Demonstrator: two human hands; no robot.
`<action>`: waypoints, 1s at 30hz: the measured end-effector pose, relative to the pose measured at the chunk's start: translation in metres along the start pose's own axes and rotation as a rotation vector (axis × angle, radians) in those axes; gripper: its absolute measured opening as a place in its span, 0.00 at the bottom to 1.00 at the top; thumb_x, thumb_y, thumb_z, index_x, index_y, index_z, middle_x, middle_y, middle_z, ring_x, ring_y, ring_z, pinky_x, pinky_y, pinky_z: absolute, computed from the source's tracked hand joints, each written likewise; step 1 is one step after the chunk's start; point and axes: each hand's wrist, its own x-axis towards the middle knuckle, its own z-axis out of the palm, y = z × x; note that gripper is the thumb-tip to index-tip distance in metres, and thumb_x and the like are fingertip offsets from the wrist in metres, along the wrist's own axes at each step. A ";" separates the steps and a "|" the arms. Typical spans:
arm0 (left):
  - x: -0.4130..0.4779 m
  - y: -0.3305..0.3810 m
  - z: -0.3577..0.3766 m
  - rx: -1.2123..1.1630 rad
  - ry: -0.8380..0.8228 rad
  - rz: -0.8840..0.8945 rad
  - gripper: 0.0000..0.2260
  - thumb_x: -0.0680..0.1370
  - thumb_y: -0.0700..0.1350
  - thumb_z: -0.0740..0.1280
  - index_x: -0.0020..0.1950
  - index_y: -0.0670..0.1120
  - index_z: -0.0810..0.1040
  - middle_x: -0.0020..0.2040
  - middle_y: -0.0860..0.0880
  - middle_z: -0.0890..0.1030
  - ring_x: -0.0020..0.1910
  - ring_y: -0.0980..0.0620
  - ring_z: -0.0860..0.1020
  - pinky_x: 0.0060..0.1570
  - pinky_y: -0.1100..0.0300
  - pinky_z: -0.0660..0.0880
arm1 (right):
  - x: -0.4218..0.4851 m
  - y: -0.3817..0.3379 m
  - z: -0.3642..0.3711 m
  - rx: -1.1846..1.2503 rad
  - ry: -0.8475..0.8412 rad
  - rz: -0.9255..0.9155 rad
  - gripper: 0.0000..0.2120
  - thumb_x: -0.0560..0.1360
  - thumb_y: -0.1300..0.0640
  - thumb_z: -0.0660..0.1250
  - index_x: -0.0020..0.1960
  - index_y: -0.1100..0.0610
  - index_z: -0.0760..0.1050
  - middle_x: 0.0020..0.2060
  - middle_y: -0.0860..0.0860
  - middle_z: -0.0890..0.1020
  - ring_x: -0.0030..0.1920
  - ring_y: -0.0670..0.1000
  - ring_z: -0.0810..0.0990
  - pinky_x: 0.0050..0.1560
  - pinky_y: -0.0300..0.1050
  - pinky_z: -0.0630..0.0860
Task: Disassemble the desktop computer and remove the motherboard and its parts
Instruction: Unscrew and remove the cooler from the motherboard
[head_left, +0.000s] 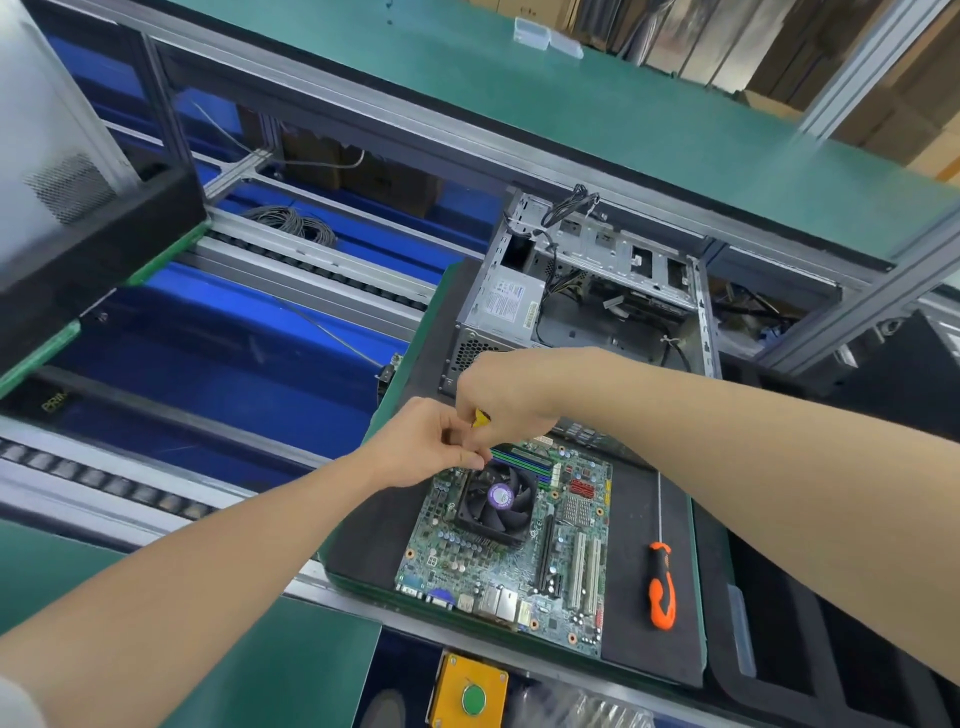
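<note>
A green-topped shelf (571, 119) runs across the upper view on a grey aluminium frame (878, 47). Two clear plastic boxes (532, 32) sit on it. Behind it, at the top right, stand what look like brown cardboard cartons (909, 104), too blurred to tell for sure. Below the shelf, roller rails (311, 265) cross above blue panels (218, 332), with a coil of grey cable (293, 221) near the back. At the near edge is a yellow box with a green button (470, 693). The light is even.

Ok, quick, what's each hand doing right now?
Left hand: fingers curled by the fan; whether it holds anything cannot be told.
Right hand: closed on a small yellow object.
</note>
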 end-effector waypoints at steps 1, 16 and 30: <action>0.000 0.000 0.001 0.008 0.016 -0.013 0.08 0.72 0.43 0.80 0.40 0.56 0.87 0.43 0.54 0.88 0.48 0.54 0.85 0.54 0.55 0.80 | 0.000 0.000 0.000 -0.077 0.009 -0.067 0.15 0.81 0.45 0.64 0.45 0.54 0.81 0.36 0.49 0.82 0.39 0.53 0.80 0.38 0.47 0.77; -0.019 -0.018 0.029 0.369 -0.224 -0.046 0.53 0.55 0.69 0.82 0.76 0.62 0.62 0.70 0.65 0.69 0.68 0.62 0.69 0.68 0.59 0.70 | -0.052 0.042 0.055 0.400 0.417 0.183 0.11 0.78 0.44 0.71 0.49 0.50 0.76 0.38 0.45 0.80 0.40 0.50 0.78 0.35 0.44 0.70; -0.003 0.003 0.016 0.153 -0.081 -0.081 0.39 0.57 0.64 0.84 0.64 0.67 0.73 0.61 0.66 0.78 0.62 0.62 0.76 0.61 0.55 0.74 | -0.064 0.031 0.152 0.879 0.454 0.476 0.14 0.84 0.41 0.56 0.56 0.51 0.68 0.41 0.55 0.81 0.39 0.57 0.84 0.41 0.52 0.78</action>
